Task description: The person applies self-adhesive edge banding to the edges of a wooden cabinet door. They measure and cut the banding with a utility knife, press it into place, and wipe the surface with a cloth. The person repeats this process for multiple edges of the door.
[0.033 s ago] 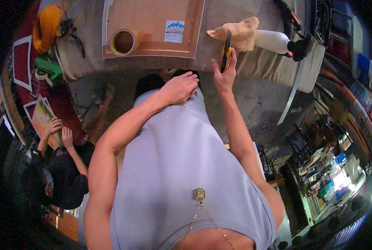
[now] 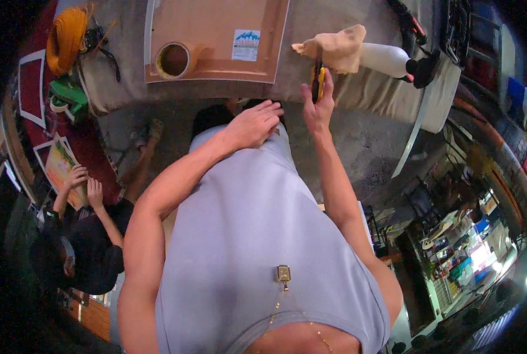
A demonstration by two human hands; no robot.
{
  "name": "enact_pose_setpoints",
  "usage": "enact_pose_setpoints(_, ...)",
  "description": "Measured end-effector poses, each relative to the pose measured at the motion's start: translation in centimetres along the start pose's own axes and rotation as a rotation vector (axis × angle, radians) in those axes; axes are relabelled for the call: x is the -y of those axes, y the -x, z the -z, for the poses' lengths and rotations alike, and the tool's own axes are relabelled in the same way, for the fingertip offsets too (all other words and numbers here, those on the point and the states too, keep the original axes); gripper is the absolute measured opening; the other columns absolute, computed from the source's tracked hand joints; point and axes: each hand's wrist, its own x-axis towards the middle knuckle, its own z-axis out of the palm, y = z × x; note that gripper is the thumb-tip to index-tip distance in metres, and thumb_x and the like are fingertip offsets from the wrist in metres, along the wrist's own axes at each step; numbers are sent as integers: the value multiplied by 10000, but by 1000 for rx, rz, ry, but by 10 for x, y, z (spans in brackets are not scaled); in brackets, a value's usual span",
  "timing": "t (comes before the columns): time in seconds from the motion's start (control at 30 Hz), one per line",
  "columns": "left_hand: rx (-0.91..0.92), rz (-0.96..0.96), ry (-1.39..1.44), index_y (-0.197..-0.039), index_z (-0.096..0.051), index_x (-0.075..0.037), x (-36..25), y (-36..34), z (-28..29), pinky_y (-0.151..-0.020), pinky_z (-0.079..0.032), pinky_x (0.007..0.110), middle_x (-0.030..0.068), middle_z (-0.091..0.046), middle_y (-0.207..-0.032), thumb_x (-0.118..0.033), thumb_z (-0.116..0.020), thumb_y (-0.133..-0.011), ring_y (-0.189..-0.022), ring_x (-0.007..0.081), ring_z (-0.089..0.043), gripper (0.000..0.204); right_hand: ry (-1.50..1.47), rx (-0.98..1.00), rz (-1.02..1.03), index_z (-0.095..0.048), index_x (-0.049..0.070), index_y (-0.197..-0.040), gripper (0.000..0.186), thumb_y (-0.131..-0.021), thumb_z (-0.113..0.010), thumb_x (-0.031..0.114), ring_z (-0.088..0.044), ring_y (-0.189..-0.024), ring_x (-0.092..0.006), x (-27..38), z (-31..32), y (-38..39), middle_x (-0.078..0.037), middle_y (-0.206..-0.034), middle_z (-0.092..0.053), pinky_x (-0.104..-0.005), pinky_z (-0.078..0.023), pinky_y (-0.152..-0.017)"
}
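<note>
My right hand grips a yellow-and-black utility knife, held upright just off the front edge of the cloth-covered table. The knife's tip overlaps a tan cloth lying on that table. My left hand lies on my lap, holding nothing, with its fingers stretched out. Ahead of it is a framed brown backing board with a white-and-blue label. A roll of tape rests on the board's near left corner.
Right of the cloth lies a white bottle with a black top. Orange coiled cord and a green tape dispenser are at the left. Another person's hands hold a coloured panel there. A long strip slants down at the right.
The utility knife and my right hand have shifted very slightly, the blade end moving left and a little down. My left hand has stayed in place.
</note>
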Motion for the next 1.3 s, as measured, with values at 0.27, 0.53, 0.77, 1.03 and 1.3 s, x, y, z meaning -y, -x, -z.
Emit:
enact_pose_setpoints(0.27, -231, 413, 407, -993, -582, -22, -18, -1, 34, -742, -510, 379, 133, -642, -870, -114, -576, -895, -818, 270, -649, 135, 79, 60, 266, -360, -5, -1419, 575, -863, -508, -16, -569, -1084, -392, 59, 3, -80, -273, -1196, -546, -410, -462, -918)
enact_pose_setpoints(0.53, -1137, 835, 661, -1099, -608, -36, 41, 71, 128, -665, -365, 210, -17, -493, -867, -212, -497, -970, -703, 57, -387, 245, 754, -39, 135, -403, 63, -1387, 636, -813, -634, 207, -522, -1044, -383, 24, -19, -205, -217, -1117, -537, -465, -419, -897)
enact_pose_setpoints(0.77, -813, 1142, 119, -1159, -603, 16, 205, 142, 131, -908, -465, 365, 170, -651, -1062, -436, -638, -883, -998, 289, -621, 530, 321, 255, 81, -444, 72, -1338, 704, -779, -729, 392, -591, -957, -379, 62, -60, -59, -196, -1086, -517, -440, -507, -747)
enact_pose_setpoints(1.03, -820, 1136, 113, -1046, -611, 16, 191, 130, 135, -804, -480, 386, 148, -650, -967, -366, -688, -858, -886, 274, -618, 433, 258, 86, -303, -542, 40, -1229, 773, -618, -842, 404, -592, -948, -312, 63, -91, -37, -123, -1011, -612, -433, -484, -803)
enact_pose_setpoints(1.3, -620, 1168, 918, -1054, -606, 3, 154, 148, 134, -706, -508, 299, 72, -649, -885, -264, -584, -950, -764, 173, -629, 288, 284, -59, -276, -573, -10, -1184, 760, -634, -860, 431, -547, -1009, -308, 49, -65, -19, -180, -1087, -541, -408, -461, -868)
